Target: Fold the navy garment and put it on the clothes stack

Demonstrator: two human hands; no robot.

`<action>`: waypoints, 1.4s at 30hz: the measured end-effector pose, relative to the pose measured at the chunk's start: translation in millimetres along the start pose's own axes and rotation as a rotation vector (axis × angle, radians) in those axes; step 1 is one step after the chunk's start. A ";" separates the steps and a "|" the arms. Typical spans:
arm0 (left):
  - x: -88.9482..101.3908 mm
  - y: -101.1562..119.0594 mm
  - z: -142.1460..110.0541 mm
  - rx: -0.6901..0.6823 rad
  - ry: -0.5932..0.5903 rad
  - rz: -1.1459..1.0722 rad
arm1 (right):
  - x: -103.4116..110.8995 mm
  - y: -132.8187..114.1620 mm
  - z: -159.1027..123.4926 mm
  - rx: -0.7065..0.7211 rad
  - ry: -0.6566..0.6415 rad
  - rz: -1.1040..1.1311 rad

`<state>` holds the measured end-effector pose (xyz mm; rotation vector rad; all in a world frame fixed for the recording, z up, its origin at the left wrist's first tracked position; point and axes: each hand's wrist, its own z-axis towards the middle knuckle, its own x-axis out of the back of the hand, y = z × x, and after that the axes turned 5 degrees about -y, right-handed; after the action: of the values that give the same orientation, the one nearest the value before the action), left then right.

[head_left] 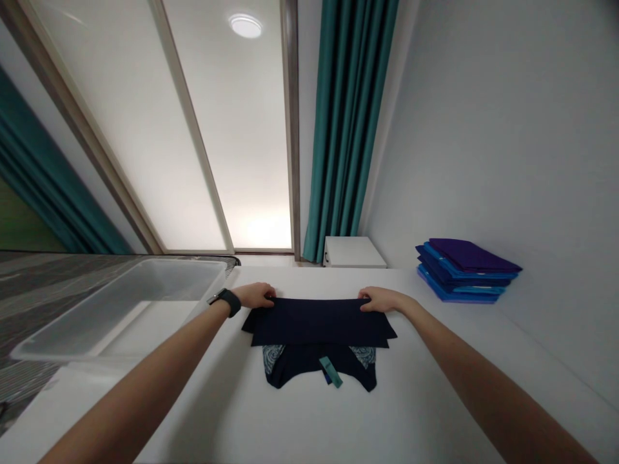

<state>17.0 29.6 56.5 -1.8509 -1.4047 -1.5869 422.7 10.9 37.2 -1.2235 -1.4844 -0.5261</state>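
A dark navy garment lies on the white table, its far part folded over toward me. Patterned panels and a curved neckline show at the near side, with a green tag at the neck. My left hand, with a black watch at the wrist, pinches the far left corner of the fold. At the far right corner, my right hand pinches the cloth between thumb and fingers. The garment's layers under the fold are hidden.
On the left stands a translucent plastic bin. A stack of folded blue and purple cloths sits at the right by the wall. Behind the table are a small white cabinet, a teal curtain and frosted sliding doors.
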 end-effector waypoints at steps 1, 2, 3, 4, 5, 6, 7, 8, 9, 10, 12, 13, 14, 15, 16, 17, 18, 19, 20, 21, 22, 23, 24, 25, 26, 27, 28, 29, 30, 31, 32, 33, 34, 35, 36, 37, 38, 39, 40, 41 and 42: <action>2.2 -2.4 1.0 0.010 -0.039 -0.016 | 3.8 2.0 2.2 0.004 -0.042 0.016; 4.2 -4.8 1.4 0.019 -0.075 -0.031 | 6.9 3.9 4.1 0.009 -0.078 0.030; 6.1 -6.9 1.3 0.025 -0.105 -0.045 | 9.4 5.6 5.7 0.014 -0.105 0.043; 8.0 -8.6 0.8 0.028 -0.128 -0.058 | 11.6 7.1 7.0 0.020 -0.125 0.056; 9.9 -9.7 0.1 0.029 -0.142 -0.067 | 13.5 8.4 8.0 0.024 -0.136 0.067; 11.8 -10.2 -0.7 0.028 -0.145 -0.072 | 15.5 9.5 8.7 0.027 -0.139 0.076; 13.9 -9.9 -1.4 0.025 -0.136 -0.073 | 17.7 10.4 9.2 0.028 -0.130 0.082; 16.3 -9.0 -2.0 0.023 -0.115 -0.068 | 20.3 11.1 9.6 0.027 -0.110 0.084; 18.9 -7.4 -2.3 0.021 -0.081 -0.058 | 23.2 11.7 9.7 0.024 -0.078 0.083; 21.9 -5.3 -2.6 0.019 -0.037 -0.044 | 26.7 12.0 9.5 0.021 -0.038 0.080; 29.0 0.0 -3.5 0.020 0.069 -0.006 | 35.0 12.1 8.1 0.014 0.060 0.071; 32.9 3.3 -4.5 0.021 0.123 0.013 | 39.6 11.7 6.7 0.012 0.111 0.065; 36.8 7.0 -6.4 0.022 0.170 0.029 | 44.1 11.0 4.6 0.010 0.162 0.060; 40.1 11.1 -9.2 0.021 0.217 0.048 | 48.3 10.0 1.6 0.008 0.213 0.055; 42.6 15.7 -13.2 0.016 0.268 0.075 | 51.7 8.6 -2.4 0.003 0.261 0.050; 43.7 20.8 -18.4 0.006 0.322 0.112 | 53.8 6.9 -7.6 0.001 0.309 0.044; 42.9 26.1 -25.0 -0.008 0.380 0.158 | 54.2 4.7 -14.3 0.004 0.360 0.038; 39.6 31.6 -32.8 -0.026 0.440 0.207 | 52.2 2.2 -22.4 0.012 0.412 0.034; 33.6 36.9 -41.6 -0.046 0.496 0.254 | 47.6 -0.6 -31.9 0.031 0.461 0.031; 24.6 41.7 -51.2 -0.063 0.538 0.290 | 40.0 -3.5 -42.7 0.057 0.508 0.026; 12.8 45.9 -61.1 -0.076 0.568 0.312 | 29.6 -6.4 -54.4 0.086 0.545 0.022; -1.6 49.1 -71.1 -0.086 0.578 0.321 | 16.5 -9.3 -66.6 0.119 0.562 0.012; -18.1 51.5 -80.6 -0.090 0.577 0.324 | 1.2 -11.8 -78.7 0.135 0.580 -0.005; -35.7 53.0 -89.5 -0.091 0.581 0.322 | -15.5 -14.0 -90.3 0.146 0.569 -0.023; -53.7 53.9 -97.5 -0.100 0.583 0.319 | -32.8 -15.7 -100.9 0.140 0.560 -0.038; -70.9 54.6 -104.7 -0.121 0.579 0.312 | -49.8 -17.0 -110.3 0.133 0.545 -0.047; -86.5 55.3 -111.0 -0.135 0.566 0.302 | -65.6 -17.8 -118.2 0.126 0.526 -0.056; -99.5 56.3 -116.6 -0.148 0.551 0.290 | -79.2 -18.4 -124.8 0.124 0.511 -0.063; -109.4 57.7 -121.6 -0.153 0.547 0.272 | -90.2 -19.0 -130.1 0.122 0.501 -0.065; -116.0 59.6 -126.1 -0.157 0.542 0.253 | -98.0 -19.6 -134.3 0.122 0.501 -0.066; -119.1 61.9 -130.1 -0.162 0.538 0.234 | -102.7 -20.7 -137.8 0.126 0.510 -0.068; -119.3 64.6 -133.5 -0.168 0.531 0.217 | -104.3 -22.2 -140.6 0.135 0.522 -0.072; -117.0 67.4 -136.0 -0.178 0.519 0.205 | -103.3 -24.4 -142.8 0.149 0.535 -0.078; -113.0 70.3 -137.3 -0.189 0.509 0.199 | -100.2 -27.1 -144.2 0.167 0.545 -0.087; -107.8 73.2 -137.0 -0.196 0.505 0.197 | -95.6 -30.4 -144.7 0.183 0.553 -0.099; -102.3 76.0 -134.7 -0.193 0.514 0.200 | -90.2 -34.2 -143.8 0.194 0.563 -0.111; -96.7 78.8 -130.3 -0.183 0.533 0.204 | -84.4 -38.2 -141.4 0.195 0.577 -0.121; -91.4 81.4 -123.6 -0.164 0.556 0.210 | -78.9 -42.4 -137.1 0.188 0.593 -0.131; -86.6 83.9 -115.0 -0.139 0.576 0.216 | -73.8 -46.4 -130.9 0.175 0.608 -0.139; -82.3 86.1 -104.8 -0.115 0.588 0.222 | -69.3 -50.3 -123.0 0.158 0.621 -0.146; -78.5 87.9 -93.7 -0.093 0.588 0.228 | -65.7 -53.8 -113.8 0.141 0.626 -0.152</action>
<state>44.7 -118.1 47.4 -1.3555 -0.8436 -1.8830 418.5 -130.7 28.4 -0.7394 -1.0557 -0.8065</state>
